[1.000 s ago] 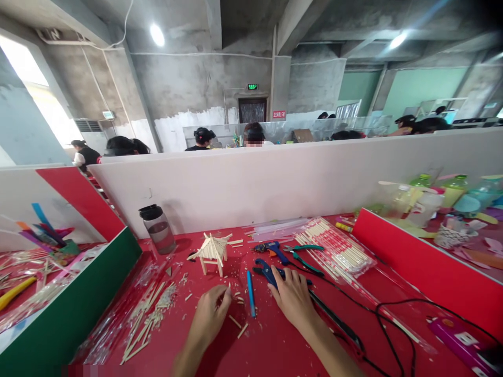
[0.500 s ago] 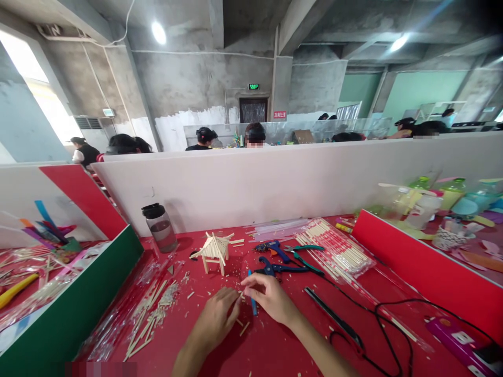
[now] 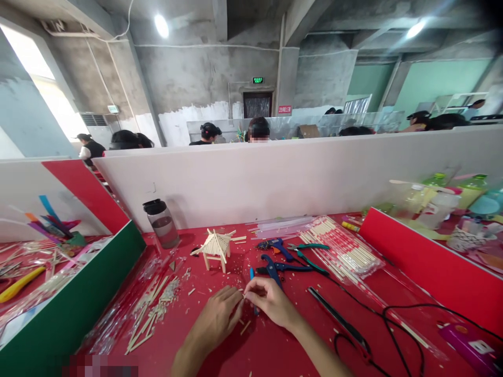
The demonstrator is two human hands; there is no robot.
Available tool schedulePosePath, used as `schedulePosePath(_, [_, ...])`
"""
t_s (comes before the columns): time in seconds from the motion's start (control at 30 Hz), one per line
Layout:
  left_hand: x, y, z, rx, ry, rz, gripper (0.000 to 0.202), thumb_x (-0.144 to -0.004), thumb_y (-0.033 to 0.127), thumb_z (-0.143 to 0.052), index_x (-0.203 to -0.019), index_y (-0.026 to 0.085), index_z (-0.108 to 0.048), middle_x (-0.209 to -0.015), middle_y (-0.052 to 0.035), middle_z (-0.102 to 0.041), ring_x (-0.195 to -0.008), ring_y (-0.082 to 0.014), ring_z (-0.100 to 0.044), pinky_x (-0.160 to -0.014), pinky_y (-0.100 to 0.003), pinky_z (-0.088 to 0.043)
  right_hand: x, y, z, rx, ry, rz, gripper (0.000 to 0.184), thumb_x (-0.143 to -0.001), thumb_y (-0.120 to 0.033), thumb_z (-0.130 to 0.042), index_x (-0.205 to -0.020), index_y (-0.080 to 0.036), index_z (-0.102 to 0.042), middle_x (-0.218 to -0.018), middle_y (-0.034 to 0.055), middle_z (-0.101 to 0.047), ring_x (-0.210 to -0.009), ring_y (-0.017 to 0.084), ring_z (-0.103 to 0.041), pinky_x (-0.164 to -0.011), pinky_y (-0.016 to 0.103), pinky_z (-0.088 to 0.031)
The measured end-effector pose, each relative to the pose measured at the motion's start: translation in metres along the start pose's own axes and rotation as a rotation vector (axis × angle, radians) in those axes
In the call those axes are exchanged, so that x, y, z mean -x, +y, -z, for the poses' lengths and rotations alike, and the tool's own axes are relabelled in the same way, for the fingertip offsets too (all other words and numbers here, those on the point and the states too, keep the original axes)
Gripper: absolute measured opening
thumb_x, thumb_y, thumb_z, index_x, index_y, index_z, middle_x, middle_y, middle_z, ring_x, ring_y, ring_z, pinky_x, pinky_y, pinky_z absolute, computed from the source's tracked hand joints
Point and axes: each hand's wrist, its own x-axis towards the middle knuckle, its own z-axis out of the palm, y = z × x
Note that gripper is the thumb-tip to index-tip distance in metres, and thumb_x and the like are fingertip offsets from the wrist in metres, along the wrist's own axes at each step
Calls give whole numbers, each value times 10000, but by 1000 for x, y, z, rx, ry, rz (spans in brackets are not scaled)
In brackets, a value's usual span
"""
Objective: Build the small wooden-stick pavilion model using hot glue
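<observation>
Hands: left hand [image 3: 218, 320] and right hand [image 3: 272, 305] meet fingertip to fingertip, both pinching tiny stick piece [image 3: 243, 296]
Where: low over red table [image 3: 275, 345], near pavilion model [image 3: 215, 248], blue pen [image 3: 251, 272] beside
Tip: light pinch, wrists resting on table, probably steadier

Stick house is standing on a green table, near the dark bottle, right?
Not quite. The table is red, not green, as the head view shows. The rest holds: the stick house stands on it, near the dark bottle.
</observation>
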Motion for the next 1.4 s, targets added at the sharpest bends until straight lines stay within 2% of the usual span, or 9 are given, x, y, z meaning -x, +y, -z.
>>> schedulePosePath(0.13, [-1, 3, -3, 16, -93, 26, 257, -994, 278, -383, -919, 189, -612, -867, -74, -655, -795, -171, -593, -733, -259, -452, 5, 0, 0, 7, -10, 4, 219, -871, -388, -592, -811, -177, -598, -678, -25, -540, -598, 122, -496, -537, 209, -385])
schedulePosePath(0.43, [-2, 5, -11, 12, -94, 20, 248, -992, 249, -393, -899, 192, -615, -832, -58, -643, -759, -162, -560, -718, -266, -437, 9, 1, 0, -73, -55, -21, 201, -899, -387, -538, -815, -205, -524, -665, -54, -456, -501, 93, -426, -471, 193, -357])
schedulePosePath(0.53, [-3, 5, -12, -2, -59, 8, 257, -991, 248, -390, -888, 190, -617, -810, -60, -636, -734, -161, -556, -696, -270, -439, 7, 3, 0, -66, -26, 19, 213, -866, -391, -604, -812, -191, -553, -701, -38, -491, -565, 101, -461, -521, 197, -382])
schedulePosePath(0.67, [-4, 1, -8, 14, -10, 34, 256, -992, 246, -378, -901, 199, -612, -826, -62, -639, -761, -172, -580, -718, -280, -464, 5, 7, 2, -93, 89, 59, 236, -864, -400, -624, -796, -180, -571, -731, -12, -544, -643, 122, -510, -572, 207, -407])
schedulePosePath(0.8, [-3, -8, -3, -11, 81, 180, 202, -975, 234, -405, -984, 213, -605, -911, -66, -657, -849, -195, -617, -758, -296, -487, 3, 11, 7, -163, 187, 12, 283, -854, -449, -641, -793, -182, -568, -702, -15, -558, -595, 119, -521, -553, 215, -422])
schedulePosePath(0.93, [-2, -14, -10, -57, 62, 211, 189, -943, 216, -463, -893, 220, -645, -888, -62, -662, -811, -194, -628, -738, -282, -491, 1, 13, 11, -235, 243, -48, 312, -829, -481, -669, -820, -181, -584, -677, -14, -579, -577, 125, -549, -552, 226, -455])
schedulePosePath(1.17, [-3, -21, -33, -105, 54, 179, 201, -935, 212, -502, -878, 237, -693, -838, -47, -672, -779, -197, -627, -720, -279, -478, 2, 11, 13, -275, 212, -126, 298, -802, -434, -716, -909, -167, -640, -740, 23, -656, -695, 169, -654, -669, 263, -533])
schedulePosePath(1.3, [-2, -27, -36, -60, 78, 185, 213, -958, 242, -471, -854, 226, -656, -842, -41, -669, -761, -198, -618, -713, -286, -472, 3, 11, 17, -201, 193, -123, 278, -832, -416, -683, -940, -160, -692, -761, 38, -677, -708, 172, -656, -682, 263, -534])
schedulePosePath(1.4, [-1, -27, -34, 43, 83, 195, 213, -980, 246, -423, -915, 231, -624, -876, -32, -672, -790, -188, -624, -738, -279, -472, 4, 11, 18, -132, 196, -114, 256, -849, -403, -661, -928, -165, -714, -772, 40, -686, -694, 168, -652, -654, 250, -523])
